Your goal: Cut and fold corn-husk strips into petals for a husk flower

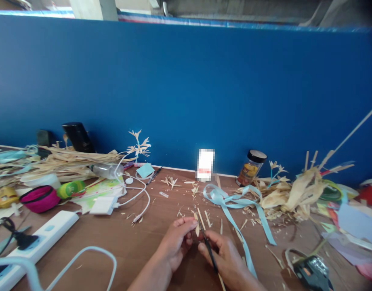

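Observation:
My left hand [180, 238] pinches a small pale piece of corn husk [197, 230] between thumb and fingertips, low in the middle of the head view. Close beside it, my right hand [223, 250] is closed around a slim black tool [210, 252] whose thin tip points away from me, next to the husk piece. Whether it is a pair of tweezers or a blade, I cannot tell. A thin pale stick [199, 214] runs alongside the tool and passes by the right hand. Husk scraps [207, 218] lie on the brown table [137, 246] around both hands.
A light blue ribbon [234, 222] curls right of my hands. Behind it stand a black-lidded jar [251, 167] and a pile of dried husks [301, 190]. On the left are a white power strip [49, 238], a white charger [103, 205] and a magenta pouch [40, 199]. A blue partition [186, 89] closes the back.

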Demonstrator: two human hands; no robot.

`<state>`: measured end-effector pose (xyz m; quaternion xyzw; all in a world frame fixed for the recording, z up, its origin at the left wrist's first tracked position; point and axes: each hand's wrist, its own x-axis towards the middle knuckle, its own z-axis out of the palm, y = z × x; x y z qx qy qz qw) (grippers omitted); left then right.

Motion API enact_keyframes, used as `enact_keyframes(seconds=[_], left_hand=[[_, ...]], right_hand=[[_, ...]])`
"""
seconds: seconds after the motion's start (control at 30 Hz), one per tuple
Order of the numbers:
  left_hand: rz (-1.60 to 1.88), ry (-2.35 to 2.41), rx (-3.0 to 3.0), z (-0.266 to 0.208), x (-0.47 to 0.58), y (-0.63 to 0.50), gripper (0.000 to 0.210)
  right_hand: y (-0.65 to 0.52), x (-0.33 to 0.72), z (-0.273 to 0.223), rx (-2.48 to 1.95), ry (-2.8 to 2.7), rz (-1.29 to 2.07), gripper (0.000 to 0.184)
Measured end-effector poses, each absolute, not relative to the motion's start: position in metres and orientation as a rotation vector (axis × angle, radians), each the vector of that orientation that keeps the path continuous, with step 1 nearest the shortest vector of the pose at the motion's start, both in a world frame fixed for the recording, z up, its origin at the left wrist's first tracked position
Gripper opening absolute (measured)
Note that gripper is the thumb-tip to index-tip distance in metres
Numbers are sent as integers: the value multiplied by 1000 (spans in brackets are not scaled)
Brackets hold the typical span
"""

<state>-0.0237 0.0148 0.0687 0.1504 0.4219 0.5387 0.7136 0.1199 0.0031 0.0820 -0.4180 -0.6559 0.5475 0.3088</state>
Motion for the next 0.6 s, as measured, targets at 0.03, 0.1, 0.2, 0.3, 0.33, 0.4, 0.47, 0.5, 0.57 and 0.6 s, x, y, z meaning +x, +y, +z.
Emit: enact_keyframes(seconds=[0.03, 0.1, 0.2, 0.3, 0.33, 0.4, 0.47, 0.5, 0.57, 0.6], left_hand=[[1194, 935, 331, 68, -24, 15, 19], [1192, 938, 330, 68, -24, 15, 20], [1191, 916, 341, 68, -23, 14, 20], [1190, 916, 350, 67, -22, 14, 20], [1186, 925, 360, 67, -23, 14, 19], [1167, 952, 409, 66, -24, 14, 19], [1109, 986, 490, 66, -26, 15, 19], [1071, 1005, 541, 67, -27, 14, 19], [982, 1033, 658, 69, -28, 13, 19], [942, 1042, 723, 70, -29, 13, 18]], right_hand=[[3, 120, 82, -1104, -1734, 1443, 15], [3, 119, 81, -1107, -1728, 1435, 15], [3, 119, 81, -1116, -1695, 1445, 18], [4, 120, 80, -1127, -1667, 1482, 19], [5, 121, 80, -1137, -1655, 1488, 19], [9, 123, 78, -1163, -1600, 1480, 21], [14, 127, 76, -1169, -1523, 1453, 26], [16, 128, 75, -1157, -1487, 1448, 29], [20, 132, 75, -1110, -1442, 1475, 32], [21, 134, 75, -1087, -1431, 1503, 33]])
